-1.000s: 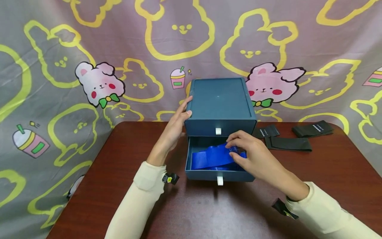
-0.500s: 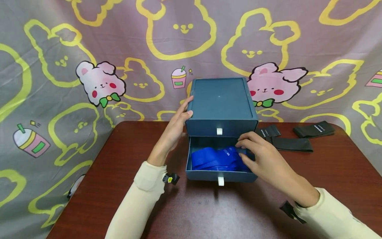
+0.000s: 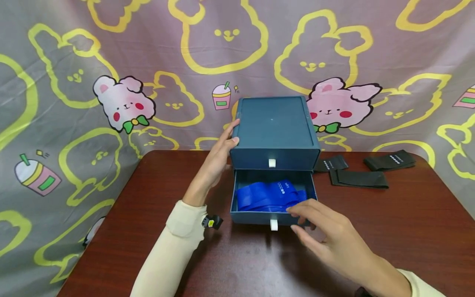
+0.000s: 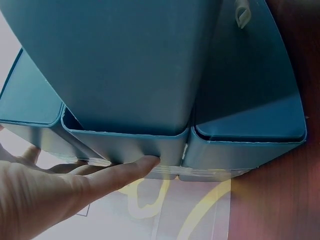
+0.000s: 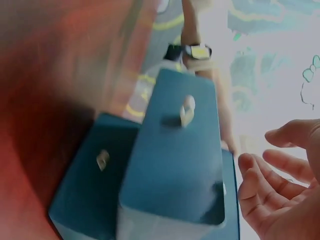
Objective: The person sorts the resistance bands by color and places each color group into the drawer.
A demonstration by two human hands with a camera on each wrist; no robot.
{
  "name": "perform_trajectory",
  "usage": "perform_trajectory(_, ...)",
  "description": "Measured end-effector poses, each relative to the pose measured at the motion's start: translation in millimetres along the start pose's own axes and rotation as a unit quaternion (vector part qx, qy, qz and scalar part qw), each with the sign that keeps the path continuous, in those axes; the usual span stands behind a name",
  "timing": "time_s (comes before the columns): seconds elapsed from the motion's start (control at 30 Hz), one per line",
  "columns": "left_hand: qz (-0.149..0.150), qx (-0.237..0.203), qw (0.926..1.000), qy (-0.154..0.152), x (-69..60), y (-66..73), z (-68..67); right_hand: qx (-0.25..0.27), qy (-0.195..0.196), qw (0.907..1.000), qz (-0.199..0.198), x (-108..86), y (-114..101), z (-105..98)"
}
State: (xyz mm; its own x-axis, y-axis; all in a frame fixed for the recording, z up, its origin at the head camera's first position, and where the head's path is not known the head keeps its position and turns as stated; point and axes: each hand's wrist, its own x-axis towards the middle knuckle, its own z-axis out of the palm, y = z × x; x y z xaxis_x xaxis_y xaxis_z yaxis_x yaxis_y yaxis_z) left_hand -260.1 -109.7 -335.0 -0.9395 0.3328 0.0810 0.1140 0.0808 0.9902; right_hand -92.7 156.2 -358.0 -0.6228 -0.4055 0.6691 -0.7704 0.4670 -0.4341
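A teal drawer unit (image 3: 274, 123) stands at the back of the table, its middle drawer (image 3: 248, 218) pulled out. Blue resistance bands (image 3: 259, 197) with white print lie folded inside that drawer. My left hand (image 3: 215, 163) rests against the unit's left side with its fingers extended; the left wrist view shows its thumb touching the side wall. My right hand (image 3: 330, 235) hovers by the drawer's front right corner, fingers loosely bent and holding nothing. In the right wrist view, the drawer front (image 5: 175, 160) with its pale pull tab (image 5: 187, 111) is beside that hand.
Several black resistance bands (image 3: 358, 179) lie on the table right of the unit. The top drawer (image 3: 252, 159) and the bottom drawer (image 4: 245, 90) are closed. A patterned cloth (image 3: 170, 49) hangs behind the brown table (image 3: 167, 264).
My right hand has let go of the blue resistance band, leaving it in the drawer, and has drawn back toward the front right. The left hand stays in place.
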Motion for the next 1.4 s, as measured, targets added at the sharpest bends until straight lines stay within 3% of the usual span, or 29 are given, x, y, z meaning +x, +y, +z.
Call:
perform_trajectory(0.23, 0.0, 0.001, 1.0, 0.002, 0.0, -0.7, -0.2, 0.046, 0.001, 0.999, 0.003, -11.8, 1, 16)
perform_trajectory(0.5, 0.0, 0.002, 1.0, 0.002, 0.4, -1.0, 0.7, 0.06, -0.045, 0.9941, 0.078, -13.9, 7, 32)
perform_trajectory(0.67, -0.004, 0.002, 1.0, 0.002, 0.7, -0.1, 1.2, 0.073, -0.054, 0.9896, 0.112, -12.1, 9, 43)
perform_trajectory(0.9, -0.005, 0.001, 1.0, 0.003, 0.3, -1.0, 0.1, 0.058, -0.052, 0.9893, 0.123, 0.2, 15, 52)
perform_trajectory(1.4, 0.0, 0.002, 1.0, -0.005, -0.2, -1.2, -1.4, 0.026, -0.068, 0.9798, 0.186, 43.0, 65, 53)
